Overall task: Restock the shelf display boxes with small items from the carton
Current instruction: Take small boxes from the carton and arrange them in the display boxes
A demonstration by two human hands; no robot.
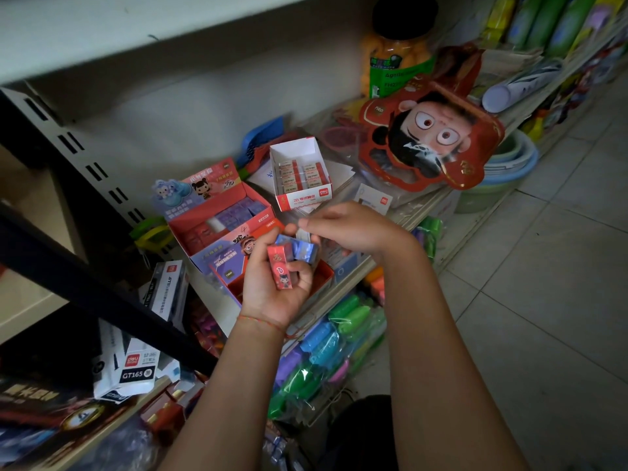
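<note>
Left hand (pixel 275 283) cups a loose stack of small boxes (pixel 292 256) mid-frame over the red display box (pixel 319 277), right hand (pixel 343 229) pinching one – I'd expect slips onto the shelf (pixel 401 215).

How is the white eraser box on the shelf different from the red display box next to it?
The white eraser box is plain, with a red front strip, and holds pale erasers in red sleeves. The red display box has a tall cartoon backboard and holds purple and red packs. The white box sits farther back and looks smaller; the red one sits nearer the left hand. Both are open-topped cardboard trays, partly filled.
</note>
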